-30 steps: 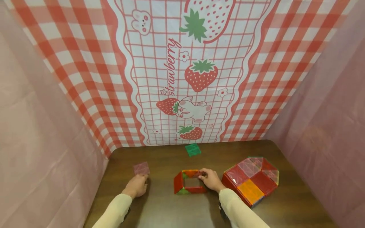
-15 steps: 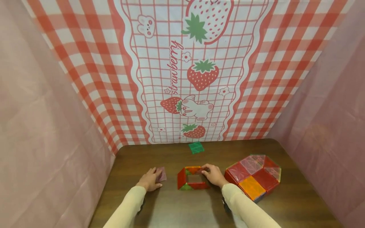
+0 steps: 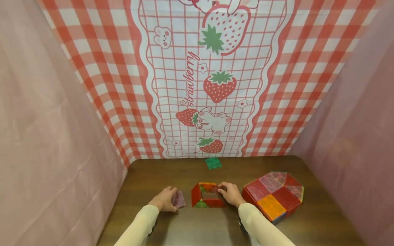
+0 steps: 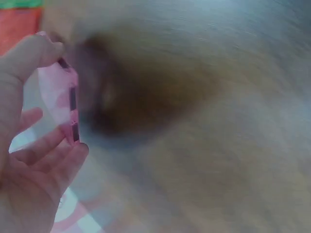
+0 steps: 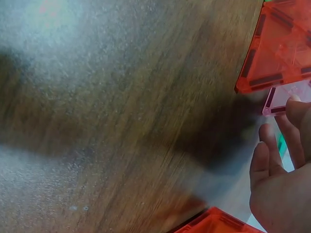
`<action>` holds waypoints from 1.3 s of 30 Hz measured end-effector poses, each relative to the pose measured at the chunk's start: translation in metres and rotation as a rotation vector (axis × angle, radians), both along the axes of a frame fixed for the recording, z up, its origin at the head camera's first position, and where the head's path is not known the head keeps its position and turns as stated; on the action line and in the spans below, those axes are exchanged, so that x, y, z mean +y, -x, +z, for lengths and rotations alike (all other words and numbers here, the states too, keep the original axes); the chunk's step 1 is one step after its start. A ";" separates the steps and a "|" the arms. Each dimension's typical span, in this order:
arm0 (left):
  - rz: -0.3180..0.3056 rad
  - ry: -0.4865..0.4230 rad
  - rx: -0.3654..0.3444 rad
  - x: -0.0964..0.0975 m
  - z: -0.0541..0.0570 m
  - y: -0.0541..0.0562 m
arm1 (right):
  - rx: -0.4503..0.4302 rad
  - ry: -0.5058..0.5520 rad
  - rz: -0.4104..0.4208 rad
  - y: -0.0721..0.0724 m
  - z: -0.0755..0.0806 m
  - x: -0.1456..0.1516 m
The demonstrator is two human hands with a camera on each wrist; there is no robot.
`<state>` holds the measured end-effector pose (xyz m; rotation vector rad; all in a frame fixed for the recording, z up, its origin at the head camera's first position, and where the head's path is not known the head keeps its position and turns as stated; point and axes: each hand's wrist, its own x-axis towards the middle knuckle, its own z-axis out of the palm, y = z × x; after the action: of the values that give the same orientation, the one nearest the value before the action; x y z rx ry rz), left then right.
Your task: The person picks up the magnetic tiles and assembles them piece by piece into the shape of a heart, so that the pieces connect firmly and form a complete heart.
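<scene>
My left hand (image 3: 165,200) holds a pink square magnetic tile (image 3: 179,199) by its edges, between thumb and fingertips; in the left wrist view the tile (image 4: 59,94) stands nearly edge-on with dark magnets along its rim. To its right, apart from it, sits a small open-centred ring of red, orange and green magnetic tiles (image 3: 197,195). At the ring's right end my right hand (image 3: 231,193) pinches another pink tile (image 5: 289,94) between thumb and finger. That tile lies against a red tile (image 5: 277,53) in the right wrist view; fingers partly cover it.
A larger built shape of red, pink and orange tiles (image 3: 278,193) stands right of my right forearm. One green square tile (image 3: 213,163) lies flat near the back edge of the wooden table (image 3: 154,171). A checked strawberry cloth (image 3: 181,85) hangs behind.
My left hand has moved rightward with the pink tile, bringing it closer to the ring and lifting it from flat to tilted. My right hand keeps its grip at the ring's right end.
</scene>
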<state>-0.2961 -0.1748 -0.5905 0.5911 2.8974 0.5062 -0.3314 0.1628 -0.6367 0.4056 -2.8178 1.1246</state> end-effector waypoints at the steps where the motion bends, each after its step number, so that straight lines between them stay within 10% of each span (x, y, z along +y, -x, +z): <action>1: -0.008 -0.018 0.009 0.001 0.002 0.001 | -0.003 -0.003 0.005 0.000 -0.002 -0.001; 7: -0.077 -0.193 0.049 0.028 0.036 0.009 | 0.034 -0.018 0.006 -0.001 -0.003 -0.002; 14: -0.173 -0.156 0.041 0.078 0.057 0.015 | 0.097 -0.097 -0.048 0.000 0.002 0.003; 39: -0.210 -0.105 0.013 0.109 0.025 0.016 | 0.051 -0.094 -0.063 0.003 0.006 -0.002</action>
<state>-0.3120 -0.0657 -0.5658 0.9042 2.7891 0.6277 -0.3344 0.1607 -0.6308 0.3446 -2.8254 0.9593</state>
